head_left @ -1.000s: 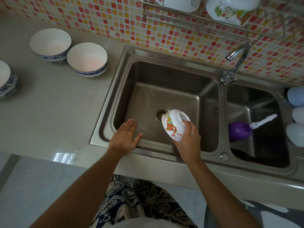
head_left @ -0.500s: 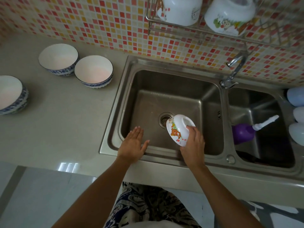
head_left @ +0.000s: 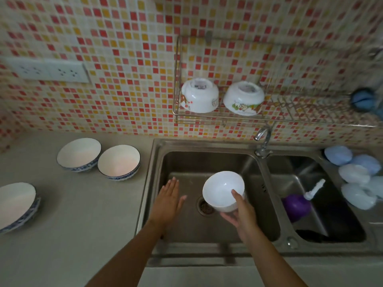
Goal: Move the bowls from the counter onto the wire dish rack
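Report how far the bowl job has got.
Done: two bowls sit upside down on the rack. In hand: the right hand holds a white bowl over the sink; the left hand is empty. Left: three blue-rimmed bowls on the counter.

Probably home kitchen: sink (head_left: 207, 237), tiled wall (head_left: 124, 59).

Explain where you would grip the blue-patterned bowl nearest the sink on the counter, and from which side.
Grip the bowl at its rim, coming from above on the sink-facing side. It sits upright, mouth open, so a thumb can go inside and the fingers outside. Its other side almost touches the neighbouring bowl, leaving little room there. The free left hand is probably best placed.
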Tool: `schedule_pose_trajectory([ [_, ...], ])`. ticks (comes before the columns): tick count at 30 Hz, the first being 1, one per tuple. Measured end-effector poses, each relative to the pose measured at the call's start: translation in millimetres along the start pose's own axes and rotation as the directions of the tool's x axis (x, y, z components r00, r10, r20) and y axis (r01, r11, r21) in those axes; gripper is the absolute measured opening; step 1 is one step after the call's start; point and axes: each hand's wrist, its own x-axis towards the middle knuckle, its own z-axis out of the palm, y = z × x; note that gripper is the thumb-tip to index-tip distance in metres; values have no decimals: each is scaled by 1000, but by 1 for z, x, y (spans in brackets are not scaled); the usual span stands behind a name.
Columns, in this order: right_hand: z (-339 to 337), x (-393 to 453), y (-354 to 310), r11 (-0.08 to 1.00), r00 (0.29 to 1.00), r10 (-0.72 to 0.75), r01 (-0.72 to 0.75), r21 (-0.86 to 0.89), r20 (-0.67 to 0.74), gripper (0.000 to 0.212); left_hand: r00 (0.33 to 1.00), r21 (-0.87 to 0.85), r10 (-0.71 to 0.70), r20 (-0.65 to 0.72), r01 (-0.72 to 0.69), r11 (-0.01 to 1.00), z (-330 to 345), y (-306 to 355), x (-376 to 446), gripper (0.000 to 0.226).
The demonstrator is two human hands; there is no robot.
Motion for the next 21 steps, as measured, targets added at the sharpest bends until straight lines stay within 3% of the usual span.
schedule_pose_trajectory([
  [4, 15, -10, -23, 980, 994, 37, -56, 194, 101, 52, 971, 51, 134, -197, -126, 991, -51, 22, 32, 78],
  [9, 36, -29, -61, 973, 985, -44, 4, 232, 169, 52, 888, 132, 255, -383, -221, 966, -112, 57, 71, 62],
  [13, 47, -44, -93, 975, 969, -110, 62, 211, 223, 43, 878, 180, 227, -421, -164, 970, -139, 65, 103, 57],
  [17, 60, -55, -126, 963, 938, -183, 111, 244, 294, 21, 897, 257, 186, -400, -85, 963, -148, 60, 116, 57],
  [21, 75, -55, -164, 943, 899, -245, 132, 307, 364, 36, 895, 236, 153, -420, -56, 970, -144, 64, 116, 56],
])
